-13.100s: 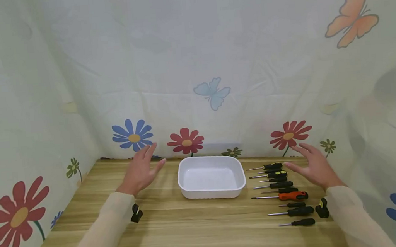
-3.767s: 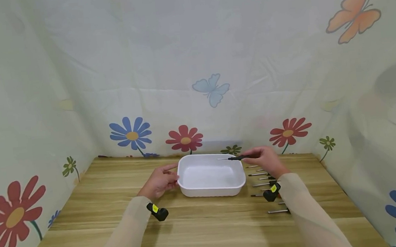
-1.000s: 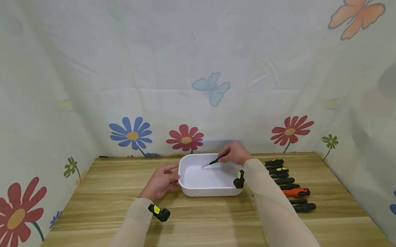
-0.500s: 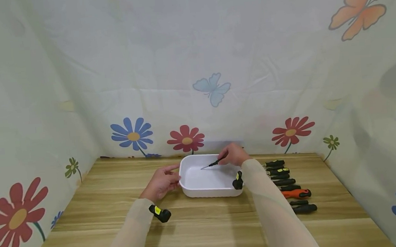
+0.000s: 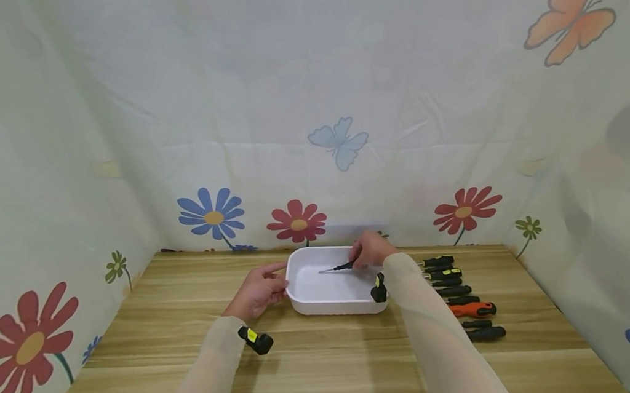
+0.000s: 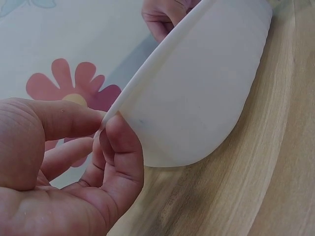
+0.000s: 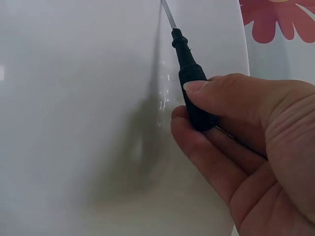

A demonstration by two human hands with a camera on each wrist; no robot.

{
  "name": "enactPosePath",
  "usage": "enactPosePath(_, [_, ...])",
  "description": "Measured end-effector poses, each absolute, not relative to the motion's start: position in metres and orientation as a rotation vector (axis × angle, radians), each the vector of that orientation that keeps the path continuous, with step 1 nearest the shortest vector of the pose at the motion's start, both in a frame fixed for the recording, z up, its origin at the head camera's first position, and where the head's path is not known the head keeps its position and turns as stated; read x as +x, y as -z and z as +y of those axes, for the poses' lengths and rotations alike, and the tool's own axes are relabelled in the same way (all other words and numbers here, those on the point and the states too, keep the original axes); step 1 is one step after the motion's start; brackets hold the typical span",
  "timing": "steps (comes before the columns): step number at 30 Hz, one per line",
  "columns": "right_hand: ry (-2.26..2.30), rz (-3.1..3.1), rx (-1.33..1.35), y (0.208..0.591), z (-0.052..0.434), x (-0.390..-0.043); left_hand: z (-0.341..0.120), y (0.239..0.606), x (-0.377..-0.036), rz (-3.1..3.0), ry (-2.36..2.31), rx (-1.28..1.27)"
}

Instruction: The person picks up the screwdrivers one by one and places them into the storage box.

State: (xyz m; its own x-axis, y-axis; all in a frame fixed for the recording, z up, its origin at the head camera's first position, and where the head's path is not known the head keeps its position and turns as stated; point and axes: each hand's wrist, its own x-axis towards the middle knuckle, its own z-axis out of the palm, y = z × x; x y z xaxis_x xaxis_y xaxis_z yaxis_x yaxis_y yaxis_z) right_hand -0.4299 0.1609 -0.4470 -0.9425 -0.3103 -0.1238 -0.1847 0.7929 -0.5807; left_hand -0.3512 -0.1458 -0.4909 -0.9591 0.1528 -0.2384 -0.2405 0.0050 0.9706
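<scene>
While my left fingers (image 6: 74, 118) pinch white tub (image 5: 335, 308) at rim, right fingers (image 7: 199, 150) grip black screwdriver (image 7: 189, 69) inside it, contact with tub bottom unclear. Step looks like laying screwdriver down; next move calls for gentle release. Slim metal shaft, stepped tapering handle; tub smooth, glossy, round-cornered. More screwdrivers (image 5: 471, 309), one orange-handled, lie rightward on wood-grain table (image 5: 306, 370).

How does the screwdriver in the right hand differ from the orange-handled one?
The held screwdriver shows a black handle; the orange-handled screwdriver is mostly orange. The held screwdriver is pinched by the right hand over the white tray; the orange-handled screwdriver lies on the table. The held screwdriver's shaft shows; the orange-handled screwdriver's is hidden behind the sleeve. Both handles have black parts.
</scene>
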Motion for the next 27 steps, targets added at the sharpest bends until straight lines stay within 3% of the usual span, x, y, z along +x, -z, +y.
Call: enactPosePath(27, [0.646,2.719,-0.296,0.4492,0.1519,-0.4362,-0.1461,0.4902,-0.3528,2.001,-2.043,-0.125])
